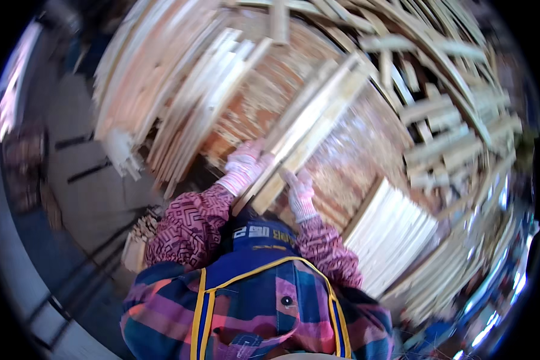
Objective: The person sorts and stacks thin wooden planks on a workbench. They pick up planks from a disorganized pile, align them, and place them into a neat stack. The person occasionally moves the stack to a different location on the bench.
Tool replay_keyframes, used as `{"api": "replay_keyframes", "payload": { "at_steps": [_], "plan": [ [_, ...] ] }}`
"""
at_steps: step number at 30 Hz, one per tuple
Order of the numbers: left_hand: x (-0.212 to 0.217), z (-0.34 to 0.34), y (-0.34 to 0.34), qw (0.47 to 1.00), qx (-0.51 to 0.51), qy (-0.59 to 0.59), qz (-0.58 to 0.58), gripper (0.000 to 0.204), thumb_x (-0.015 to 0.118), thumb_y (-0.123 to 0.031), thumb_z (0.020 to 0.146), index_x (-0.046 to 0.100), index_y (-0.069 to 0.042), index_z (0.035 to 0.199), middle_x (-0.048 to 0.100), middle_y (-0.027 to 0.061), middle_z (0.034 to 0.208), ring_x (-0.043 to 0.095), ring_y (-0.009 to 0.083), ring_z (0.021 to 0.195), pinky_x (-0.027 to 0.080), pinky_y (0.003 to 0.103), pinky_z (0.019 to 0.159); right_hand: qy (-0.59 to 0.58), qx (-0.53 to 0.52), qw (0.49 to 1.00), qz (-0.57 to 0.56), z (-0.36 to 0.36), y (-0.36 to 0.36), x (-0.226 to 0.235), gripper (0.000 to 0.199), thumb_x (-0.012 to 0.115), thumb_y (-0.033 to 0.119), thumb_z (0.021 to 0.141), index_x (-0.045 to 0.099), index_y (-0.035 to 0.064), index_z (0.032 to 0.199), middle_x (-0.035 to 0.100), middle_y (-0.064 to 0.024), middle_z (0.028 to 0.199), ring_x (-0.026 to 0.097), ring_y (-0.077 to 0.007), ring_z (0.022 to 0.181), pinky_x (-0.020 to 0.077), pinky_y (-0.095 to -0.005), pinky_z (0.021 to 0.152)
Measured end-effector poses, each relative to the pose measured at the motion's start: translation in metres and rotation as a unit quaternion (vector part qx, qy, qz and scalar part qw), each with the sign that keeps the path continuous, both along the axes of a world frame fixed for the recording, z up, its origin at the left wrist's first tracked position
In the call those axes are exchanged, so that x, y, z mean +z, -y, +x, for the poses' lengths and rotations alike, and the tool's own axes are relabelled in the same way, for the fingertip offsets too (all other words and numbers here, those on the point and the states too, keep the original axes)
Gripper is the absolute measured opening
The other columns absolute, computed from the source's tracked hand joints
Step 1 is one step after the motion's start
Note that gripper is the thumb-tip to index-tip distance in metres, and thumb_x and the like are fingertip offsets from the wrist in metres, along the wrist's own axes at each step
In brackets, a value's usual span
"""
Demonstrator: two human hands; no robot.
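Observation:
Several pale wooden strips (321, 135) lie side by side on a worn, reddish-brown work surface (354, 156), slanting from near my waist to the far right. My left hand (246, 163), in a pink and white knit glove, grips the near part of the left-hand strips. On the opposite side, my right hand (300, 191) wears a matching glove. Its thumb and fingers close against the edge of the right-hand strip. The strips' near ends reach my blue apron (261, 234). Some fingers are blurred or hidden by the wood.
Left of my hands stand a row of long strips (189, 117) and wider stacked boards (153, 60). A neat stack of pale strips (393, 237) lies by my right elbow. Loose offcuts (444, 120) heap up along the far right. Bundled stick ends (147, 228) sit beside my left sleeve.

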State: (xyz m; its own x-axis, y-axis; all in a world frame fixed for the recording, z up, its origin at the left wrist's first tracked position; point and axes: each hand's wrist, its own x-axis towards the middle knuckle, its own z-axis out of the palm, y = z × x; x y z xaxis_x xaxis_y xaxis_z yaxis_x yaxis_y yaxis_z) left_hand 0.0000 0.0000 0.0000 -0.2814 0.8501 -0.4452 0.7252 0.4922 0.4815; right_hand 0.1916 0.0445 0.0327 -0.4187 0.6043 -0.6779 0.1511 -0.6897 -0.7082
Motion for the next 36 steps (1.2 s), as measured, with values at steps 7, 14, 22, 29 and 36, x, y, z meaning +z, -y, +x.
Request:
{"api": "replay_keyframes", "payload": {
  "at_steps": [7,14,22,29,36],
  "plan": [
    [0.026,-0.012,-0.024,0.992,0.032,0.049,0.110,0.070,0.065,-0.049,0.085,0.046,-0.016,0.143,0.056,0.0218,0.125,0.054,0.0381,0.116,0.045,0.044,0.096,0.078,0.029,0.986,0.143,-0.020,-0.013,-0.038,0.022,0.061,0.004,0.088,0.072,0.0079,0.107,0.062,-0.0204,0.117,0.060,-0.0312,0.104,0.0484,-0.0393,0.088],
    [0.030,0.014,-0.060,0.995,0.025,0.012,-0.091,0.096,0.078,-0.045,0.070,0.034,-0.008,0.147,0.038,0.0197,0.147,0.038,0.0366,0.134,0.034,0.044,0.111,0.119,0.068,0.981,0.140,-0.014,-0.019,-0.058,0.045,0.063,0.016,0.094,0.050,-0.0054,0.132,0.063,-0.0151,0.116,0.059,-0.0230,0.101,0.0478,-0.0359,0.088],
    [0.046,-0.011,-0.069,0.983,0.082,0.123,-0.111,0.072,0.081,-0.028,0.062,0.056,-0.008,0.127,0.057,0.0152,0.126,0.056,0.0329,0.115,0.046,0.041,0.099,0.173,0.140,0.952,0.208,-0.004,-0.020,-0.076,0.035,0.060,0.022,0.095,0.061,-0.0029,0.119,0.068,-0.0151,0.102,0.063,-0.0253,0.090,0.0505,-0.0367,0.079],
    [0.040,-0.050,-0.034,0.989,0.139,-0.049,-0.002,0.071,0.074,-0.036,0.070,0.052,-0.008,0.131,0.053,0.0164,0.132,0.055,0.0303,0.121,0.045,0.042,0.100,0.236,0.048,0.952,0.191,0.017,-0.022,-0.062,0.035,0.064,0.017,0.088,0.060,-0.0023,0.117,0.069,-0.0162,0.099,0.065,-0.0280,0.090,0.0498,-0.0397,0.081],
    [0.035,-0.001,-0.009,0.979,0.003,-0.205,-0.017,0.110,0.077,-0.061,0.067,0.024,-0.018,0.154,0.029,0.0208,0.152,0.034,0.0403,0.136,0.027,0.057,0.110,0.333,0.140,0.912,0.193,-0.009,-0.020,-0.026,0.047,0.066,0.029,0.086,0.058,-0.0007,0.121,0.065,-0.0232,0.117,0.063,-0.0382,0.105,0.0493,-0.0449,0.088]
  ]
}}
